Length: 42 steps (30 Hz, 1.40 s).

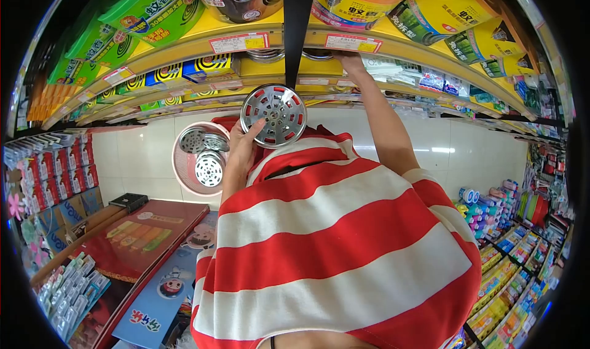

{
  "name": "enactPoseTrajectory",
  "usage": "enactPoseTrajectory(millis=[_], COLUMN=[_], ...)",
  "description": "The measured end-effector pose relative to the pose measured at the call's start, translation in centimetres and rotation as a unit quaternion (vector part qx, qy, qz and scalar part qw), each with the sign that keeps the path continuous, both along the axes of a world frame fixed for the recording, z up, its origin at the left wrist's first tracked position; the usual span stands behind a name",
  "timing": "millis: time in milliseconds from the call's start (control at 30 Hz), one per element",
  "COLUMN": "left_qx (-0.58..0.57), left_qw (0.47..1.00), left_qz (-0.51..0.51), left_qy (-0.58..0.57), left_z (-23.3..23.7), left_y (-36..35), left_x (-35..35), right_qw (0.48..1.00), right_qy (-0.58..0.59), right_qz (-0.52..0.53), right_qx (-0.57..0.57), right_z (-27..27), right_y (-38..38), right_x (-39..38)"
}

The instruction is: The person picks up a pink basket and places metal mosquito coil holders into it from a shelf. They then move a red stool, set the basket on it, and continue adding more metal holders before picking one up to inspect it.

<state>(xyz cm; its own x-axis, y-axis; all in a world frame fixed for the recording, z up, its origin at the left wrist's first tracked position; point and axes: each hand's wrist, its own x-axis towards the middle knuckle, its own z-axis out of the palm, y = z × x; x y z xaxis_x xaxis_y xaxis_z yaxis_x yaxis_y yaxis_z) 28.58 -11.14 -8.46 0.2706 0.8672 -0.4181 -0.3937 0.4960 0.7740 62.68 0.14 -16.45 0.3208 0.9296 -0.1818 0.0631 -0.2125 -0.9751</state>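
Note:
My left hand (244,145) holds a round perforated metal lid (273,116) by its lower edge, raised in front of my red-and-white striped shirt (332,244). Beside that hand is a pink plastic basket (184,175) with similar metal lids (209,167) inside; what supports it is hidden. My right hand (352,62) reaches up into the yellow shelf (393,46), with its fingers at more stacked metal lids (318,55) under the shelf above. Whether the fingers grip one is hidden.
Yellow shelves carry green and yellow mosquito coil boxes (153,7) with price tags (238,43) on the rails. Low displays of packaged goods (67,287) stand at the left, and more stocked shelves (510,250) run along the right. The white tiled floor (467,152) lies between them.

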Motion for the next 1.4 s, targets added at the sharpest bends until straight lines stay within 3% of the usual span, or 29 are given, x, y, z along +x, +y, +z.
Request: enactPoseTrajectory(millis=[100,200,300,367,433,533,667,933,1000,1167,1233,1300,1333,1400], left_qx=[-0.006,-0.036,-0.048,-0.047,-0.043,-0.029,0.025,0.014,-0.004,-0.052,-0.088,-0.170,-0.136,-0.224], left_qw=[1.000,0.999,0.998,0.997,0.996,0.991,0.985,0.985,0.988,0.987,0.966,0.939,0.932,0.903], left_qz=[0.006,-0.019,-0.039,-0.060,-0.079,-0.128,-0.171,-0.164,-0.143,0.030,0.106,0.090,0.082,0.085], left_qy=[-0.011,-0.020,-0.019,-0.029,-0.022,0.039,0.026,0.048,0.056,0.148,0.217,0.287,0.325,0.356], left_z=[0.3,0.9,1.2,0.8,0.8,2.6,0.8,-1.5,-3.5,-9.0,-15.4,-20.6,-26.4,-28.7], left_y=[-0.3,-0.4,-0.3,0.0,0.3,1.0,2.1,2.7,2.8,0.4,-2.0,-5.6,-8.7,-14.3], left_x=[0.3,0.7,1.7,2.5,3.5,5.2,7.8,8.5,6.9,0.6,-3.6,-8.3,-11.3,-13.9], right_qw=[1.000,0.992,0.950,0.973,0.973,0.933,0.943,0.989,0.992,0.990,0.989,0.989,0.990,0.992], right_qy=[0.025,-0.079,-0.276,-0.204,0.026,0.163,0.241,0.145,0.112,0.104,0.111,0.114,0.101,0.076], right_qz=[-0.001,0.034,0.121,0.101,0.206,0.294,0.208,0.002,-0.046,-0.089,-0.097,-0.098,-0.096,-0.091], right_qx=[0.020,0.090,-0.076,0.036,-0.095,-0.130,-0.100,-0.029,-0.023,0.016,0.007,-0.018,-0.024,-0.034], right_z=[0.3,-0.5,1.5,1.9,7.5,6.8,6.9,6.7,6.4,6.5,5.9,3.8,2.9,1.7], right_y=[-0.4,-0.5,-2.6,-6.0,-9.6,-12.8,-15.0,-11.8,-9.9,-4.3,-2.1,0.0,0.6,1.6], right_x=[-0.1,0.0,0.1,-1.6,-3.7,-3.2,-2.9,2.2,2.4,-0.7,-1.4,-1.3,-1.3,-1.4])
